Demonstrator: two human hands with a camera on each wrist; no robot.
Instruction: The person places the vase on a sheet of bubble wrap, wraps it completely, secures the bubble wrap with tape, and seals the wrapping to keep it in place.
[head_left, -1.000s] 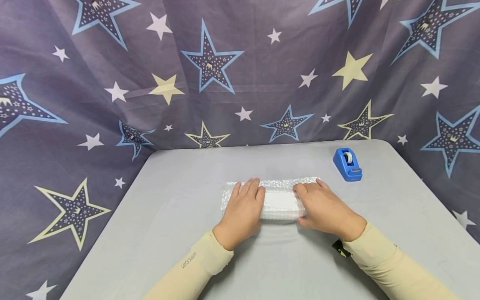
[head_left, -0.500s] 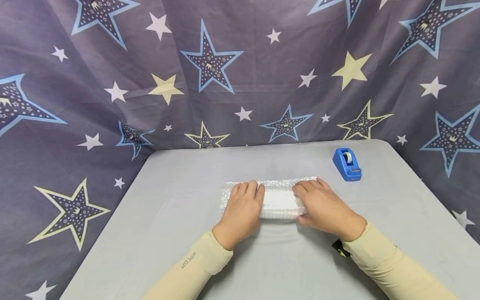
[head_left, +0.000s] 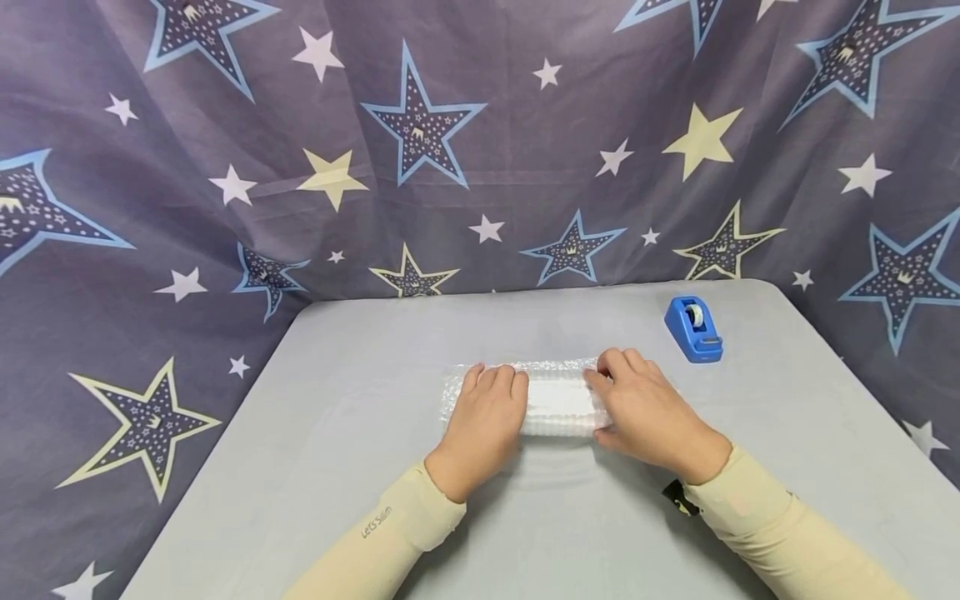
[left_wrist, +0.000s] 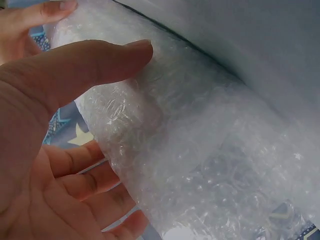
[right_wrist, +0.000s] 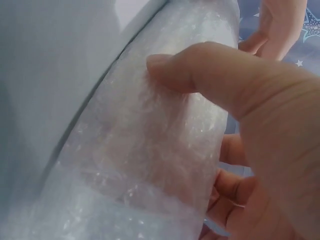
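A bundle of clear bubble wrap [head_left: 558, 427] lies crosswise on the table in front of me, with a white face showing between my hands. My left hand [head_left: 483, 421] grips its left part, fingers over the top. In the left wrist view the left thumb [left_wrist: 112, 60] presses the near side of the wrap. My right hand [head_left: 652, 408] holds the right end, its fingers bent over the top and far edge. The right thumb [right_wrist: 185, 70] presses the near side in the right wrist view. What is wrapped inside is mostly hidden by the film.
A blue tape dispenser [head_left: 694, 330] with a roll of clear tape stands at the back right of the table [head_left: 360, 358], beyond my right hand. A dark curtain with stars [head_left: 510, 167] hangs behind the table and along both sides.
The right fingers have lifted and bent more at the far edge of the bundle. The left fingers have drawn back slightly. The bundle has stayed nearly in place.
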